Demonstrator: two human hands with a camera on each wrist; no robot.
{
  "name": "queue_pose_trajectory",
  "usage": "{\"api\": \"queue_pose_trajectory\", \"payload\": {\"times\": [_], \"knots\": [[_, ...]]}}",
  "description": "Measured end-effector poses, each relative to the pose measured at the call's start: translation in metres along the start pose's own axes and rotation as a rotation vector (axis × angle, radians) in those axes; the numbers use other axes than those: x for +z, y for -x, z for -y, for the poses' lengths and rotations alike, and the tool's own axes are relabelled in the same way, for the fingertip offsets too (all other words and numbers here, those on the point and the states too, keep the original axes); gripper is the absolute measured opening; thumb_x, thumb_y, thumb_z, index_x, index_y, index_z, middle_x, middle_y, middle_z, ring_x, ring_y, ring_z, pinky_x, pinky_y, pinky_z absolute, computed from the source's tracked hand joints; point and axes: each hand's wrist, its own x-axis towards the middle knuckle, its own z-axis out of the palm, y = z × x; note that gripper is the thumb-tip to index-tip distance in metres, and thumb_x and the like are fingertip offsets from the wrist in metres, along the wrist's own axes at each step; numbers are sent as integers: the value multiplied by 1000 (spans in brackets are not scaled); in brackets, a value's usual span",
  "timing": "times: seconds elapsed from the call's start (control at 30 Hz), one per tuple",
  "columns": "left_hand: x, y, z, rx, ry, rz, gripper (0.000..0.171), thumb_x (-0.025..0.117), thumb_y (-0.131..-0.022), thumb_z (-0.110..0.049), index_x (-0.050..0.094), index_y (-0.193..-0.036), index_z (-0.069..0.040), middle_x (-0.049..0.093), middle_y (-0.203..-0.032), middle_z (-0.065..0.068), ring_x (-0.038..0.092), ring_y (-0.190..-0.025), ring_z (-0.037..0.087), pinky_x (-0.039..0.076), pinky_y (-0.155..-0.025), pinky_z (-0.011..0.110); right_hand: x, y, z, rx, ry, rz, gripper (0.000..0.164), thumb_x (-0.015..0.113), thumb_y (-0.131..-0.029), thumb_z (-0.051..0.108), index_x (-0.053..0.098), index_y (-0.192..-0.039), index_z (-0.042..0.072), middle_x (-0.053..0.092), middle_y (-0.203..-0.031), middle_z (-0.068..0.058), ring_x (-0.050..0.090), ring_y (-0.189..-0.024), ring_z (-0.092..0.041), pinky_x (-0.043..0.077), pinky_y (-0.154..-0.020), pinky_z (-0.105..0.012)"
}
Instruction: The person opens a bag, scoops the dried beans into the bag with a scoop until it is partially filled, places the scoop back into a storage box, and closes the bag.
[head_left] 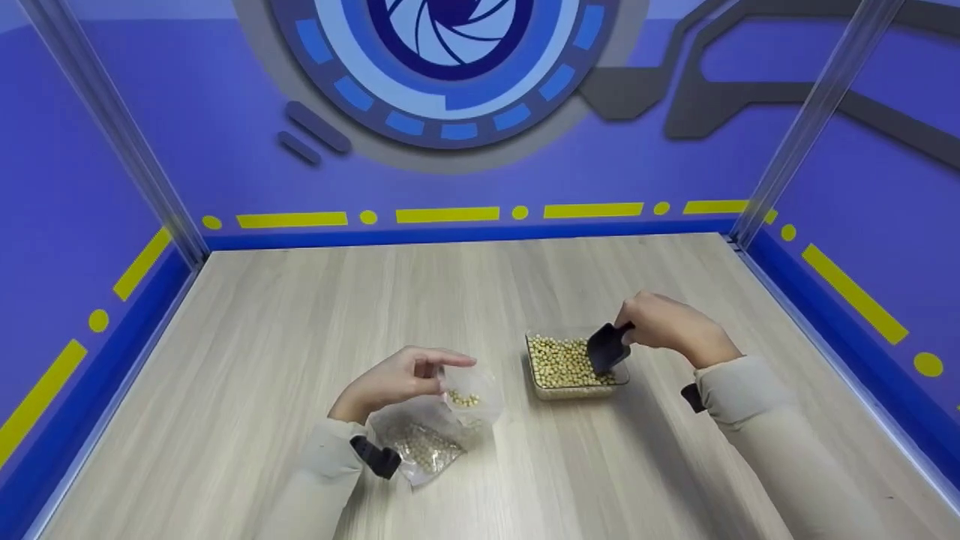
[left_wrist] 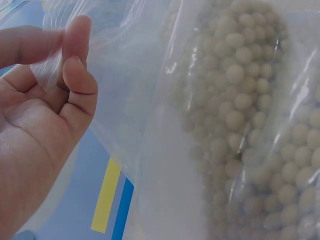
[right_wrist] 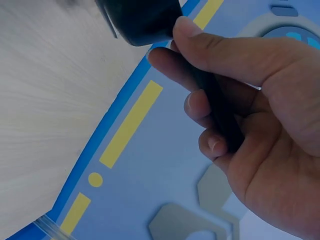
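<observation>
Nearest the person, the left sleeve point(head_left: 315, 457) comes in to the left of the clear box and the right sleeve point(head_left: 780, 442) to its right, both pale, with a black strap point(head_left: 376, 456) at the left wrist. A see-through plastic bag point(head_left: 427, 446) lies to the left of the box and nearer the person than it, with pale round beans in its lower part and a few more showing near its mouth. The left hand point(head_left: 394, 381), also left of the box, pinches the bag's ridged edge between thumb and fingers, while the index finger reaches out toward the box. The box point(head_left: 577, 393) itself stands upright on the wooden table point(head_left: 300, 315), filled nearly to the rim with yellowish beans point(head_left: 559, 361). A black scoop point(head_left: 609, 349) is tilted at the right end of the box, its blade down against the beans; how deep it goes cannot be told. The right hand point(head_left: 671, 322) is just right of the box and a little beyond it, fingers curled round the handle and thumb pressed near the blade. Well beyond the box rises a blue-purple wall point(head_left: 450, 191) with yellow dashes and dots.
</observation>
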Motion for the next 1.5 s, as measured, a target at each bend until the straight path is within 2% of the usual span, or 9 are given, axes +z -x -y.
{"api": "queue_pose_trajectory", "payload": {"times": [0.27,0.5,0.6,0.7,0.9,1.03,1.17,1.27,1.5], "knots": [[-1,-1,1,8,-16,10,40,56,-89,4,57,-130,4,56,-103,36,49,-69,0,43,-63,13,1,-2,3,14,9,-17,7,73,-78,0,72,-72,4,68,-70,-5,51,-60,-13,42,-54,-28],[-1,-1,0,0,-32,11,40,56,-90,4,57,-130,4,58,-125,27,48,-69,0,44,-64,13,10,-5,1,17,-48,22,6,71,-78,-1,72,-74,2,69,-72,-6,48,-59,-10,39,-53,-25],[0,-1,0,-4,-24,9,40,57,-90,4,57,-130,3,58,-117,30,46,-68,1,43,-63,13,14,-6,0,0,-69,26,7,70,-78,-2,72,-73,2,69,-71,-6,44,-57,-9,36,-52,-23],[0,-1,1,-7,-17,5,41,56,-89,5,57,-130,3,58,-118,30,45,-67,1,43,-63,13,17,-7,-3,1,-100,30,7,70,-79,-2,72,-74,2,69,-72,-6,43,-58,-9,35,-53,-22],[-1,0,2,-7,-20,-3,41,56,-89,6,57,-130,3,56,-131,23,42,-66,1,44,-64,13,24,-6,-10,15,-174,38,9,70,-81,0,77,-87,2,74,-85,-11,58,-66,-10,43,-55,-24],[-1,0,2,-7,-18,-5,41,56,-89,5,58,-129,3,57,-129,24,42,-67,1,43,-64,13,30,-4,-16,4,-199,11,14,72,-81,2,77,-94,2,74,-89,-14,68,-75,-20,52,-61,-29],[-1,0,2,-2,-18,-2,40,57,-89,4,57,-129,3,57,-128,25,43,-67,1,44,-64,13,36,-2,-22,-9,-220,-31,18,71,-81,0,76,-98,-1,73,-92,-18,70,-83,-29,56,-66,-36],[-1,0,3,3,-16,1,40,57,-89,5,57,-129,4,56,-130,25,44,-67,1,45,-65,13,41,0,-25,-10,-242,-50,19,71,-81,-1,75,-100,-2,73,-94,-19,70,-87,-32,57,-69,-38],[-1,-1,4,17,-21,6,40,57,-89,4,57,-129,6,54,-134,24,43,-67,0,43,-64,12,49,2,-30,11,-300,-67,21,70,-83,1,74,-103,-1,73,-97,-20,70,-89,-31,55,-67,-34]]}}
